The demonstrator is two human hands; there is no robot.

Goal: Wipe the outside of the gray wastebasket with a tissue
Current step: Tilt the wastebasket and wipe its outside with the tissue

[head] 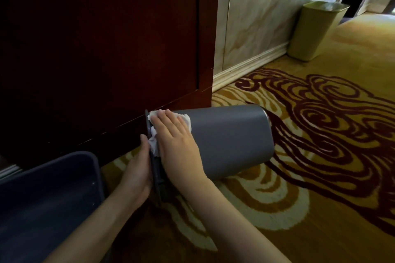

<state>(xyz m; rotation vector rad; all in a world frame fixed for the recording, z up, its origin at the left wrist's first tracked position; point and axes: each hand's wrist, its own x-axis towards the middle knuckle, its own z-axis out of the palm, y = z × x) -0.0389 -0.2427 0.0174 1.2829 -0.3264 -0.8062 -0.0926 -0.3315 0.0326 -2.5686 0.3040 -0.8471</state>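
Three bins are in view: one gray wastebasket lying on its side, one olive-green wastebasket standing by the wall, and one dark blue bin at the lower left. There is one white tissue. Two bare hands show, one left hand and one right hand. There is one dark wooden cabinet, one white baseboard and one patterned carpet.

Tissue: largely covered by the right hand; only its edges show. Left hand: fingers hidden behind the rim of the gray wastebasket, whose interior cannot be seen. Dark bin: cut off by the left and bottom edges. The 2 forearms: cut off at the bottom.
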